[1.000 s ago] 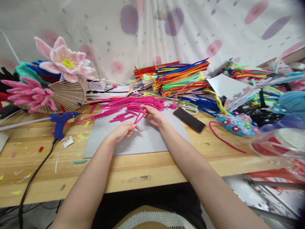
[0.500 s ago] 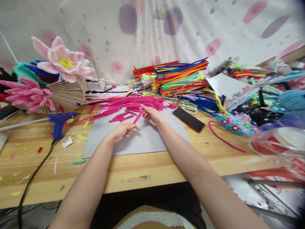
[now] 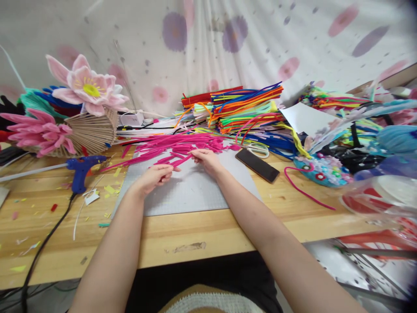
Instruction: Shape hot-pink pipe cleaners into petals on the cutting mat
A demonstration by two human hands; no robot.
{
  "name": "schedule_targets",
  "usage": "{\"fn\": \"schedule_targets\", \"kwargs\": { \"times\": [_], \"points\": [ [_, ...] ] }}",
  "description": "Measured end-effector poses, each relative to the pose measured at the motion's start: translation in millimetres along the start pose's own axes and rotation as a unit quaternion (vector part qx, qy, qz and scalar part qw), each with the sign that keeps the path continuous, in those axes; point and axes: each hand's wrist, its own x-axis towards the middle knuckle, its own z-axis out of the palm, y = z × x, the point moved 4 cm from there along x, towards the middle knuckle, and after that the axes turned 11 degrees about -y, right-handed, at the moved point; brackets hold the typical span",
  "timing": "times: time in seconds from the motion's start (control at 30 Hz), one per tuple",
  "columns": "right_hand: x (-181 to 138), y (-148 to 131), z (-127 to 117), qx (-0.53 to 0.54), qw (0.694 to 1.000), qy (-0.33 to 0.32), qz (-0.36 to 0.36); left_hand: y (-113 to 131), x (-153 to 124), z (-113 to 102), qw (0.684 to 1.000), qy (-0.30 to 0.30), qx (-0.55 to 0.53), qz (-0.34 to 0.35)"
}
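Between my two hands stretches a short magenta pipe cleaner (image 3: pixel 183 162), slanting up to the right above the grey cutting mat (image 3: pixel 192 195). My left hand (image 3: pixel 158 177) pinches its lower end, and my right hand (image 3: pixel 205 160) pinches the upper end between thumb and fingertips. Just behind them lies a loose pile of magenta pipe cleaners (image 3: pixel 182 142), long ones at the back and short pieces nearer the hands. The fingers hide both tips of the held piece.
A blue glue gun (image 3: pixel 79 174) with a black cord lies at left, below pink fuzzy flowers (image 3: pixel 89 89). At right are a phone (image 3: pixel 257 165), scissors (image 3: pixel 260 150) and a flower-covered blue piece (image 3: pixel 321 169). Colourful pipe-cleaner bundles (image 3: pixel 241 108) are stacked behind.
My left hand has moved left and my right hand slightly down. The held pipe cleaner now lies flatter, with the hands farther apart.
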Motion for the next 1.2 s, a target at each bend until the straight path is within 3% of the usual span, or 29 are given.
{"fn": "schedule_targets", "kwargs": {
  "times": [0.1, 0.2, 0.27, 0.37, 0.47, 0.53, 0.6, 0.7, 0.83, 0.9, 1.0, 1.1, 1.2],
  "points": [
    [-3.0, 1.9, 2.8, -0.085, 0.995, -0.042, 0.038, 9.2, -11.5, -28.3, 0.990, 0.103, -0.080, 0.058],
    [-4.4, 2.1, 7.5, -0.139, 0.988, -0.046, 0.047, 15.3, -14.7, -38.7, 0.958, 0.110, -0.228, 0.131],
    [-4.5, 1.8, 12.0, -0.150, 0.988, -0.018, 0.037, 15.9, -10.2, -34.8, 0.940, 0.127, -0.261, 0.178],
    [-4.1, 4.6, 22.1, -0.158, 0.987, 0.011, 0.024, 5.9, 5.0, -16.9, 0.945, 0.200, -0.184, 0.180],
    [-2.4, 10.3, 34.2, -0.213, 0.976, -0.040, 0.017, -5.3, 21.7, 3.0, 0.954, 0.206, -0.108, 0.191],
    [-0.8, 12.4, 35.2, -0.272, 0.961, -0.048, 0.006, -11.1, 26.1, 5.3, 0.949, 0.230, -0.089, 0.199],
    [1.6, 11.4, 28.7, -0.353, 0.935, 0.001, -0.003, -12.9, 25.6, 0.9, 0.942, 0.249, -0.076, 0.212],
    [8.2, 7.4, 20.7, -0.491, 0.869, 0.060, -0.001, -11.3, 21.5, -8.5, 0.935, 0.263, -0.069, 0.227],
    [21.8, 3.1, 26.5, -0.621, 0.783, 0.037, 0.012, -9.2, 18.3, -13.0, 0.933, 0.267, -0.074, 0.230],
    [27.6, -0.8, 30.6, -0.649, 0.760, 0.027, 0.021, -9.6, 18.3, -13.0, 0.934, 0.267, -0.072, 0.225],
    [30.8, -11.6, 29.8, -0.626, 0.778, 0.046, 0.028, -11.2, 17.8, -14.6, 0.933, 0.283, -0.069, 0.210],
    [25.2, -24.3, 21.8, -0.529, 0.847, 0.060, 0.006, -10.6, 15.8, -15.7, 0.931, 0.299, -0.064, 0.197],
    [12.9, -28.9, 15.4, -0.390, 0.921, 0.008, -0.015, -7.6, 13.7, -12.8, 0.933, 0.301, -0.054, 0.190]
  ]
}}
